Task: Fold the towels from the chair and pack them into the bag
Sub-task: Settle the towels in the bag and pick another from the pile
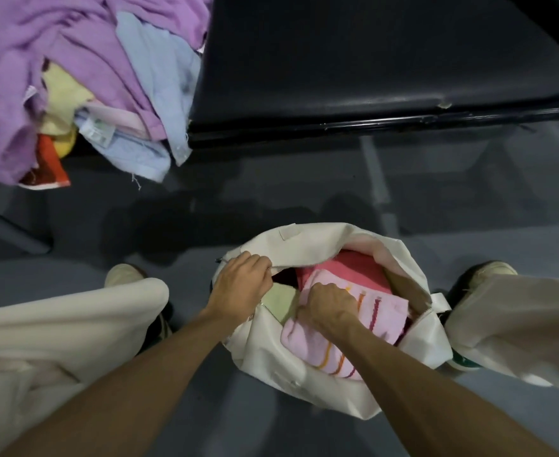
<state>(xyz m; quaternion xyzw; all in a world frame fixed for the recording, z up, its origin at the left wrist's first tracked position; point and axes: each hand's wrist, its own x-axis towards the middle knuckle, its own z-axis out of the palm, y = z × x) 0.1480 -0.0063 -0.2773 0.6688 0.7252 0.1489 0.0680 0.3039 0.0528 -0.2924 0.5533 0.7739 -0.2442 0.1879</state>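
Grip: left hand (241,285) pinches the bag (304,245) at its zipper edge, fingers curled over the rim. Right hand (326,305) has its fingers curled into the striped towel (380,311), knuckles up.
Towel: under the right hand, half inside the mouth, with its near end draped over the rim toward me.
Beside the grip: red towel (354,265) just beyond the right hand and green towel (283,300) between the two hands, both inside.
Step, my read: seating this towel. I'd pull the mouth wide with the left, press down flat so the fold holds, then tuck the near end.
Materials: bag is smooth cream cloth, slack and shapeless. The towel is soft pink with orange and red stripes.
Left to do: pile (57,61) on the chair (370,61), well beyond the left hand, purple and pale blue, crumpled.
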